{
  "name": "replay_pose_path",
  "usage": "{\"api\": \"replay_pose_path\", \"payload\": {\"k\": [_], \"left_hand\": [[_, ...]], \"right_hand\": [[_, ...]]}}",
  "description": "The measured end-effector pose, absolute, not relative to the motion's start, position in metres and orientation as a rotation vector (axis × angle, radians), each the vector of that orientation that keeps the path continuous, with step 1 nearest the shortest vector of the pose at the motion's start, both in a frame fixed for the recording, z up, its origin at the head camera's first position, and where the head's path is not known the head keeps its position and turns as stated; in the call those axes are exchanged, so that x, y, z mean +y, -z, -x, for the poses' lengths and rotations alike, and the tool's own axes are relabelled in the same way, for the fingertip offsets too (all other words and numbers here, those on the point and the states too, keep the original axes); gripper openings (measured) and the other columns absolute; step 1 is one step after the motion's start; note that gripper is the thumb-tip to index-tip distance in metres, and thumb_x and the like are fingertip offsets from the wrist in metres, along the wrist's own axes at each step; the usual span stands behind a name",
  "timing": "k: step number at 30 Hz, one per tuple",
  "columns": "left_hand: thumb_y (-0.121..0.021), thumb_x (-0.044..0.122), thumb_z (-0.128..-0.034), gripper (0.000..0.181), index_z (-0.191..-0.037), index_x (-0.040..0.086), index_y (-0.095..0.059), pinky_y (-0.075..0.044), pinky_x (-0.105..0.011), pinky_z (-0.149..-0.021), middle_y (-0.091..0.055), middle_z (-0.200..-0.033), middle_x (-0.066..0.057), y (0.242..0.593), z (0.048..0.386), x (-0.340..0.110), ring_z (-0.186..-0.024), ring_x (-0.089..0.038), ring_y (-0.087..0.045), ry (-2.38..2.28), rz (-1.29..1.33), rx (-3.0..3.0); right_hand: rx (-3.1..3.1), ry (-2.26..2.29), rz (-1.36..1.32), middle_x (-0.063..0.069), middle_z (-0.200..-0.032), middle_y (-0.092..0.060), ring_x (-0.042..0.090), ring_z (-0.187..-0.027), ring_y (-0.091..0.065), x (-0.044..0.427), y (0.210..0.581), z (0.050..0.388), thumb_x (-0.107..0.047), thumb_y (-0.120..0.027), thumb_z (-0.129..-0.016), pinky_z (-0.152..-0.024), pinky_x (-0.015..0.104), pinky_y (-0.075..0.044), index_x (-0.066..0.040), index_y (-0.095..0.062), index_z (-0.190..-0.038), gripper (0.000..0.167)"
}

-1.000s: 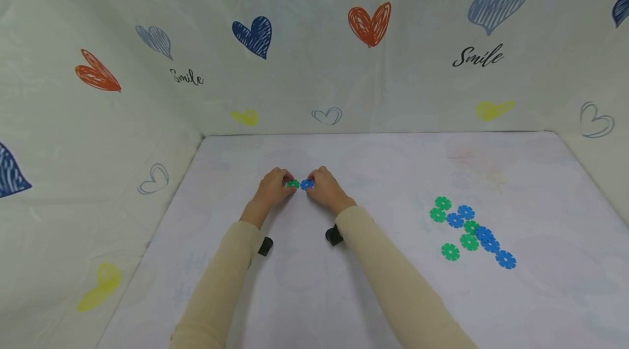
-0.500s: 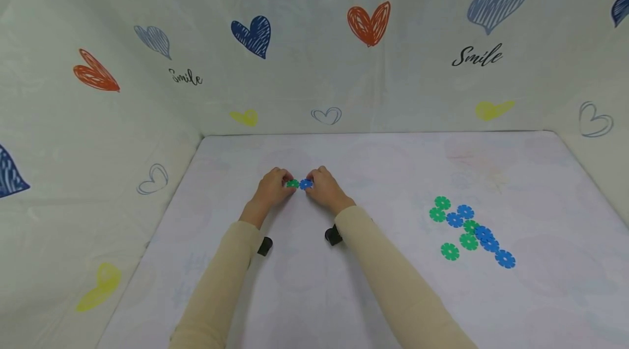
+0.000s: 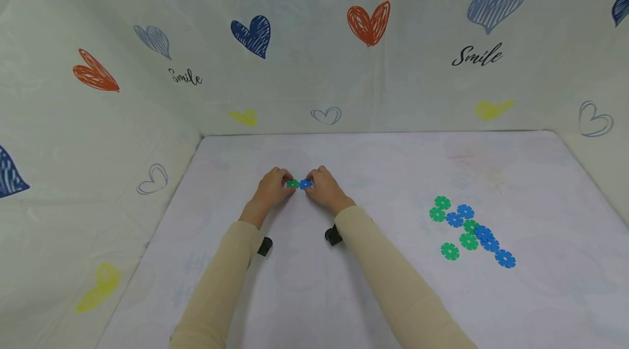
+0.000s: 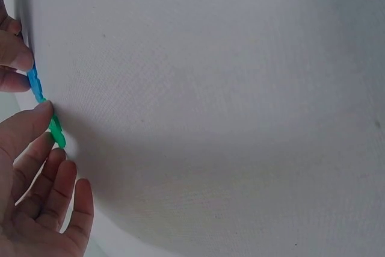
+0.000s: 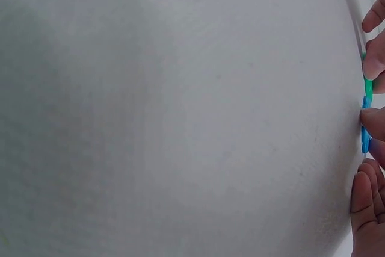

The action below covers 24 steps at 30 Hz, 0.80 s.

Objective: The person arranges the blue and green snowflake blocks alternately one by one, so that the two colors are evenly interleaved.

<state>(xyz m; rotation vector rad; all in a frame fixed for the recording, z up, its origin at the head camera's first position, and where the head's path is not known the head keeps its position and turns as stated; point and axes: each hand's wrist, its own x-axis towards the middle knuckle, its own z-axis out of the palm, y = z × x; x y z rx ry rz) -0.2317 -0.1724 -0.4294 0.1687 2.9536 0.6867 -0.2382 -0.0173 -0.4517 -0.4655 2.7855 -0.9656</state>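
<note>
My left hand [image 3: 272,187] pinches a green notched plastic disc [image 3: 292,183] by its outer edge between thumb and finger. A blue disc [image 3: 305,184] of the same kind is pinched in my right hand [image 3: 326,189]. Between the hands the two discs meet edge to edge, roughly in line. In the left wrist view the blue disc [image 4: 35,82] runs on into the green disc [image 4: 57,130], both seen nearly edge-on. The right wrist view shows the same meeting line; whether their slots interlock I cannot tell.
To the right on the white table [image 3: 393,169] lie several loose green discs [image 3: 450,251] and blue discs [image 3: 505,258], some overlapping. A pale curtain [image 3: 304,76] printed with hearts rises behind the table and along its left side. Black wrist cameras [image 3: 333,236] hang under both sleeves.
The blue disc in my right hand has shifted slightly left against the green one, closing the small gap between them. The left hand and the loose discs have stayed put.
</note>
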Motion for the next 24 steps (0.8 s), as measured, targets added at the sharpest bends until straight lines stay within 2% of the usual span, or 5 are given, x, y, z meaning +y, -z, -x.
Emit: {"api": "replay_pose_path", "payload": {"k": [24], "left_hand": [[-0.068, 0.013, -0.0834, 0.029, -0.108, -0.001, -0.061, -0.046, -0.038, -0.087, -0.057, -0.101, -0.014, 0.4276, 0.2302, -0.1707, -0.092, -0.025, -0.053, -0.684, -0.14, 2.939]], "right_hand": [[2.726, 1.055, 0.462, 0.012, -0.104, -0.051, 0.02, -0.092, -0.05, -0.013, 0.4518, 0.238, -0.016, -0.064, -0.087, -0.088, 0.032, -0.045, 0.0, -0.055, -0.117, 0.034]]}}
